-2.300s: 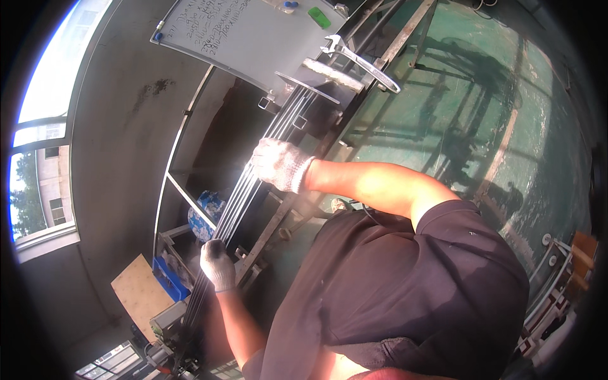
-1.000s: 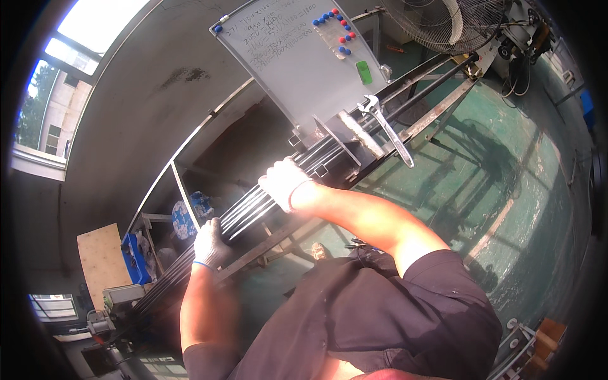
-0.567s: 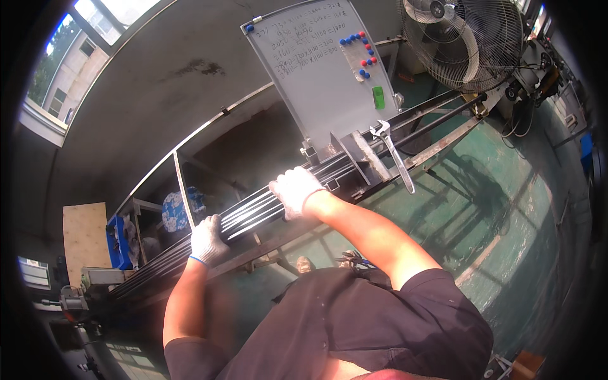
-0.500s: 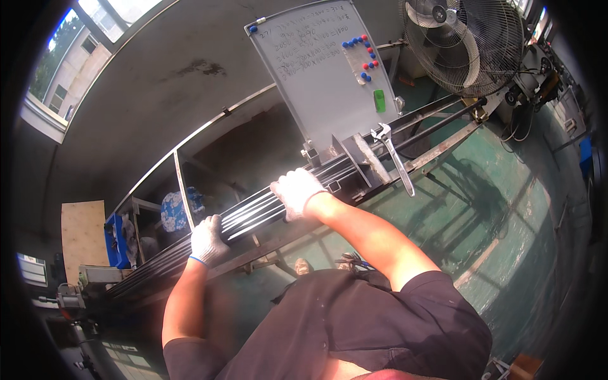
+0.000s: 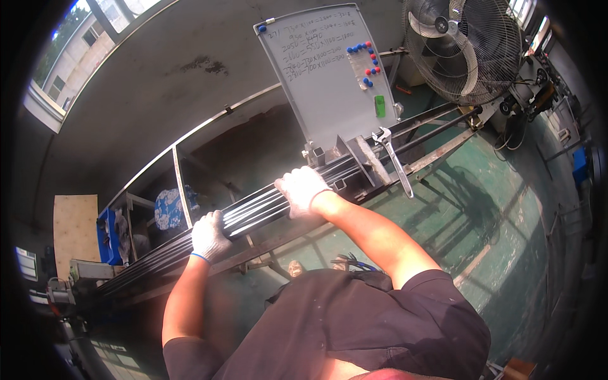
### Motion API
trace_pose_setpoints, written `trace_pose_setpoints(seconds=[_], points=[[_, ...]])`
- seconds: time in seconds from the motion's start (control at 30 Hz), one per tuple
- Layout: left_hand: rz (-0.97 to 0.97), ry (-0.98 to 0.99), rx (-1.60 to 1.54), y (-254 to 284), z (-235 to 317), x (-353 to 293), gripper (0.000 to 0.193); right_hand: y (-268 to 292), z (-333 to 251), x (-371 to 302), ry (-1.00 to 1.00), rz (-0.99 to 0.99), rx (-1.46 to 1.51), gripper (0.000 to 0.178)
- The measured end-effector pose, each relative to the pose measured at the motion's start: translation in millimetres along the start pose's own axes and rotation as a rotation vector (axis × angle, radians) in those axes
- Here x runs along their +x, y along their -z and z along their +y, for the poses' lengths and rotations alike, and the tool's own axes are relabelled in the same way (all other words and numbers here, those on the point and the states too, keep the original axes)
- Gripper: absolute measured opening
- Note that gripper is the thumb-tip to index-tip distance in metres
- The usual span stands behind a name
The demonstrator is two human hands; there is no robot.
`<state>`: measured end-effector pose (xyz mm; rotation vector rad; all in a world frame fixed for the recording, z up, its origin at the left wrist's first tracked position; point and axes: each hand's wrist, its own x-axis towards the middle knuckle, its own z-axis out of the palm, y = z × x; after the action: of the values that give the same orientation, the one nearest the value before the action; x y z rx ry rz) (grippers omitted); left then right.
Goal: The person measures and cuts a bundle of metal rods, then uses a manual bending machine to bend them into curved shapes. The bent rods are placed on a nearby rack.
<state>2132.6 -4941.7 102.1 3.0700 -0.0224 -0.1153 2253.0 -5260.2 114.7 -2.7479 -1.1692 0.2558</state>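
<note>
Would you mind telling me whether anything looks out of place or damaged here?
Two things: the adjustable wrench lies across the metal frame, its handle apparently jutting past the near edge, as if left loose; and a dark, uneven blotch breaks the grey wall, though I cannot tell whether it is dirt or damage.

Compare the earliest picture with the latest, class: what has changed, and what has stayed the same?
The view has swung, bringing in the fan at upper right and more of the whiteboard. Nothing was visibly grabbed or released: the left hand and right hand still grip the metal bars, and the wrench stays near their right end.
</note>
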Motion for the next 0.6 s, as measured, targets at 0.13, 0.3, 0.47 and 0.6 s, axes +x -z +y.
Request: trace_pose_setpoints(seconds=[0.13, 0.3, 0.47, 0.6], points=[[0.013, -0.006, -0.004, -0.2, 1.3, 0.0, 0.054, -2.0, -0.5, 0.5, -0.006, -0.001, -0.011, 0.054], [0.017, -0.007, -0.005, -2.5, 0.5, -1.0, 0.053, -1.3, -2.2, -1.4, -0.012, 0.002, -0.020, 0.058], [0.001, 0.006, 0.012, -5.5, -0.8, -0.4, 0.052, 1.1, -3.6, -3.5, -0.021, 0.001, -0.021, 0.065], [0.018, -0.019, 0.005, 1.6, 5.8, -3.1, 0.041, -2.2, -1.5, 0.2, -0.014, -0.017, -0.041, 0.061]])
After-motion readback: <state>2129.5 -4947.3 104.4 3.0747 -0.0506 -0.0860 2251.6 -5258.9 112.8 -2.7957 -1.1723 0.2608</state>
